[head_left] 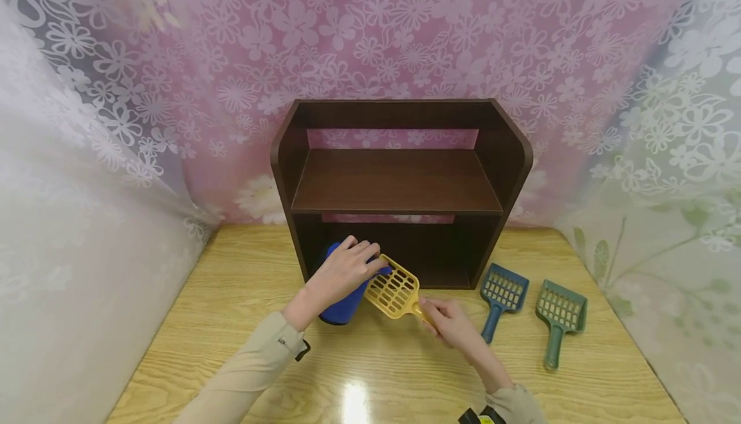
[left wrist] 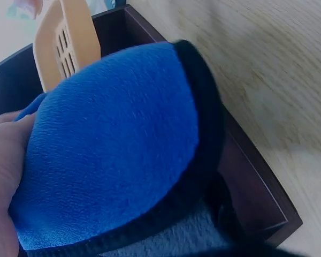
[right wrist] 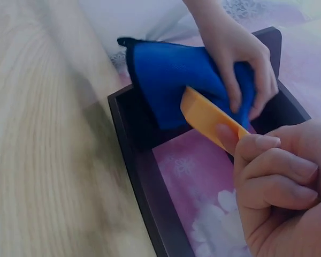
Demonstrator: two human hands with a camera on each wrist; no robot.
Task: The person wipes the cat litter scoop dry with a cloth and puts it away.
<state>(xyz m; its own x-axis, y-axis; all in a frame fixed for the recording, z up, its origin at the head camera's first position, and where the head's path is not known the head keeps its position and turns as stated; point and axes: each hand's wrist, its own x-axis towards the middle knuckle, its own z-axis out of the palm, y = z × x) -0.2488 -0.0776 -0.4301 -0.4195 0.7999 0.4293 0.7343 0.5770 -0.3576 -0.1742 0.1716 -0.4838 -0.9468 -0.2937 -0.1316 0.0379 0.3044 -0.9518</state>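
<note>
A yellow slotted litter scoop (head_left: 393, 290) is held by its handle in my right hand (head_left: 453, 326), in front of the shelf's lower opening. My left hand (head_left: 346, 269) grips a blue cloth (head_left: 345, 307), which hangs down beside the scoop's left edge. Part of the cloth overlaps the scoop's upper corner in the head view. Seen from the left wrist, the plush cloth (left wrist: 117, 139) has a dark border and a greyish underside. Curled fingers of the right hand (right wrist: 278, 182) wrap the handle in the right wrist view, the scoop's tip against the cloth (right wrist: 166, 75).
A dark brown two-tier shelf (head_left: 399, 183) stands at the back of the wood-grain table (head_left: 220, 321). To the right lie a blue slotted scoop (head_left: 502, 295) and a green one (head_left: 560, 314), handles toward me. Flowered curtains (head_left: 231, 44) hang behind and at both sides.
</note>
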